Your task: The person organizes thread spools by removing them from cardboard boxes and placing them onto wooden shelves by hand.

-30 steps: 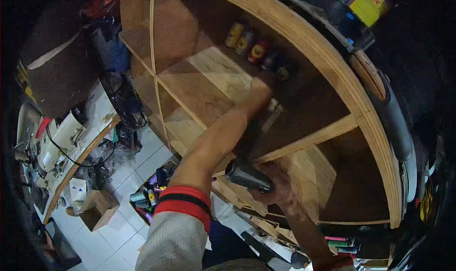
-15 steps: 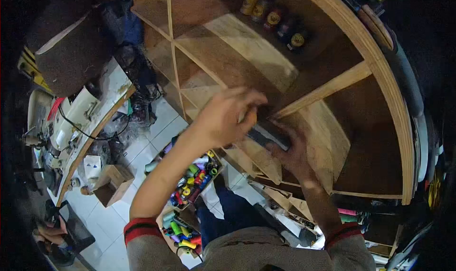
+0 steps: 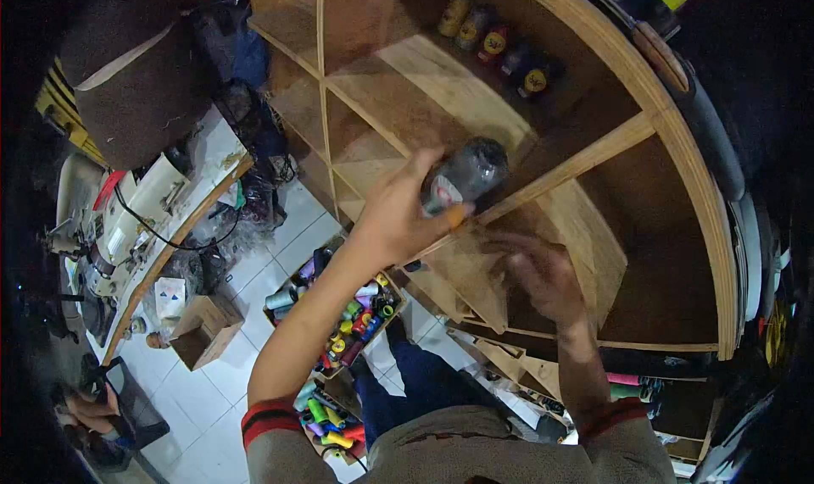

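Observation:
My left hand (image 3: 405, 206) is closed around a dark grey thread spool (image 3: 476, 172) with a pale label on its side, tilted in front of the wooden shelf unit (image 3: 585, 164). An orange patch shows at the tip of the left thumb. Lower and to the right, my right hand (image 3: 547, 280) is apart from the spool, its fingers stretched out and somewhat blurred, with nothing seen in it. Several thread spools (image 3: 494, 43) stand in a row in an upper compartment of the shelf.
Below my left arm are boxes of colourful thread spools (image 3: 360, 323) on the tiled floor. A sewing machine (image 3: 140, 208) sits on a table at the left, an open cardboard box (image 3: 205, 331) near it. Another person's limbs (image 3: 93, 408) show at the lower left.
The dark spool, earlier low between both hands by the right fingers, is now raised in my left hand. My right hand has come away from it.

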